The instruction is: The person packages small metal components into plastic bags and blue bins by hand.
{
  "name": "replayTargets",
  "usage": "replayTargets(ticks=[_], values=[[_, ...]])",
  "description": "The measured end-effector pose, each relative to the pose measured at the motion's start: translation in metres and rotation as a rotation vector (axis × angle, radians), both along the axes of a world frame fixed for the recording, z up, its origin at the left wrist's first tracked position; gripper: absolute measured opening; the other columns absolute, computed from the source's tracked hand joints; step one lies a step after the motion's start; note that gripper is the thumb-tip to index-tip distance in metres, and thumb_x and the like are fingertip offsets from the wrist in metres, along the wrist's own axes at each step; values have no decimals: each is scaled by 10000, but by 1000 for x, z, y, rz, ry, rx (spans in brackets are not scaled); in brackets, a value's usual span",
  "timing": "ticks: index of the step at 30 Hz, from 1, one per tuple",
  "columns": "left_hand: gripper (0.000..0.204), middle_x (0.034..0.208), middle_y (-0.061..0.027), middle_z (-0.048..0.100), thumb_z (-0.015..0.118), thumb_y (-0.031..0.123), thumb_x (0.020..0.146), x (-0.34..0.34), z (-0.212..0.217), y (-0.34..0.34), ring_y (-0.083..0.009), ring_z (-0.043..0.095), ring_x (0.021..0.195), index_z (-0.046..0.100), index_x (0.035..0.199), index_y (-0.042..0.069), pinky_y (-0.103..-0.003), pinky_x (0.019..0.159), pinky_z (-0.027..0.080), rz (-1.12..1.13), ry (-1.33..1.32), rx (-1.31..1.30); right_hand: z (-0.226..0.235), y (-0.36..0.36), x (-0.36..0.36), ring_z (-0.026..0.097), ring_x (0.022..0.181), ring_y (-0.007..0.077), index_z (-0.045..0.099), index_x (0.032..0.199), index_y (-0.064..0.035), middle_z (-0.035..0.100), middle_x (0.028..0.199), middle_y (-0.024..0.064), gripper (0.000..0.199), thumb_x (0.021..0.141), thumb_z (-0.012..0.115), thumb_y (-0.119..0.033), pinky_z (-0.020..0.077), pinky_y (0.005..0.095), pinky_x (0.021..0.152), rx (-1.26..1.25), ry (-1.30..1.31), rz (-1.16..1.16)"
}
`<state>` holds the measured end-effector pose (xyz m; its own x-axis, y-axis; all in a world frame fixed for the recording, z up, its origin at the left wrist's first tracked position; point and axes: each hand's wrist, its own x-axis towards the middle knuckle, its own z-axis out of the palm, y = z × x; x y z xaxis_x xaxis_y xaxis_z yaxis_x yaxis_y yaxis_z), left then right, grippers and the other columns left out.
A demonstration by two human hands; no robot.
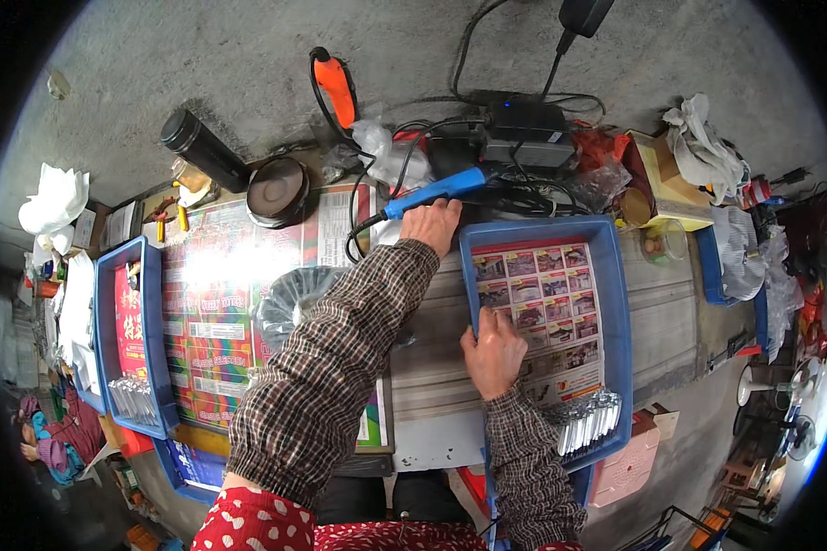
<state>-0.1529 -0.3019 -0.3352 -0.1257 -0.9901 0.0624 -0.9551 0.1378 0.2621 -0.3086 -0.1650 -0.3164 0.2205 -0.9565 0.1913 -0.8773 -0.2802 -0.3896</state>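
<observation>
My left hand [429, 226] reaches forward, its fingers closed at a blue corded tool that looks like an electric screwdriver [443, 189]. That tool lies aslant near the wall; my fingertips are partly hidden against it. My right hand [495, 354] is closed on the left rim of a blue plastic tray [618, 312]. Inside the tray, a printed sheet [547, 298] lines the bottom, and a bundle of shiny slender pieces [590, 421] lies at the near end.
At the left stands another blue tray [103, 303] with similar shiny pieces. A black flask [202, 147], a round dark-lidded container [277, 191] and a black power adapter [526, 121] with cables line the wall. A clear plastic bag [289, 303] lies beside my left forearm.
</observation>
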Motion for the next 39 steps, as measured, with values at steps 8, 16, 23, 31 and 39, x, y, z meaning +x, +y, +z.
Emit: replayTargets(ticks=[8, 16, 23, 31, 39], values=[[337, 990, -119, 606, 681, 122, 723, 10, 8, 19, -328, 624, 860, 566, 1039, 96, -436, 704, 500, 98, 116, 46, -10, -8, -1, 609, 695, 308, 538, 890, -11, 568, 801, 146, 262, 688, 666, -117, 504, 399, 582, 0, 77, -59], [324, 1003, -122, 590, 680, 50, 690, 2, 38, 163, -310, 622, 808, 599, 1003, 71, -370, 643, 524, -43, 517, -254, -8, -4, -4, 617, 686, 335, 510, 920, -4, 587, 816, 164, 242, 747, 626, -128, 503, 418, 574, 32, 109, -1], [171, 840, -115, 610, 653, 17, 743, 14, 33, 325, -275, 634, 704, 624, 911, 25, -345, 578, 521, -133, 599, 73, -17, -6, -2, 631, 637, 317, 507, 845, -6, 625, 746, 168, 157, 741, 587, -92, 512, 411, 542, -94, 160, -35], [159, 759, -90, 576, 629, 14, 745, 20, 29, 374, -277, 607, 653, 614, 895, 65, -366, 559, 495, -31, 611, 124, -26, -23, 8, 615, 673, 362, 550, 837, -5, 615, 740, 196, 188, 734, 602, -153, 490, 458, 584, -2, 123, -152], [158, 742, -84, 575, 639, -3, 741, 26, 25, 384, -277, 601, 639, 622, 891, 44, -363, 551, 494, -91, 584, 115, -1, -30, 3, 617, 690, 392, 573, 824, -2, 627, 722, 200, 292, 796, 611, -290, 488, 475, 610, 99, 146, -103]])
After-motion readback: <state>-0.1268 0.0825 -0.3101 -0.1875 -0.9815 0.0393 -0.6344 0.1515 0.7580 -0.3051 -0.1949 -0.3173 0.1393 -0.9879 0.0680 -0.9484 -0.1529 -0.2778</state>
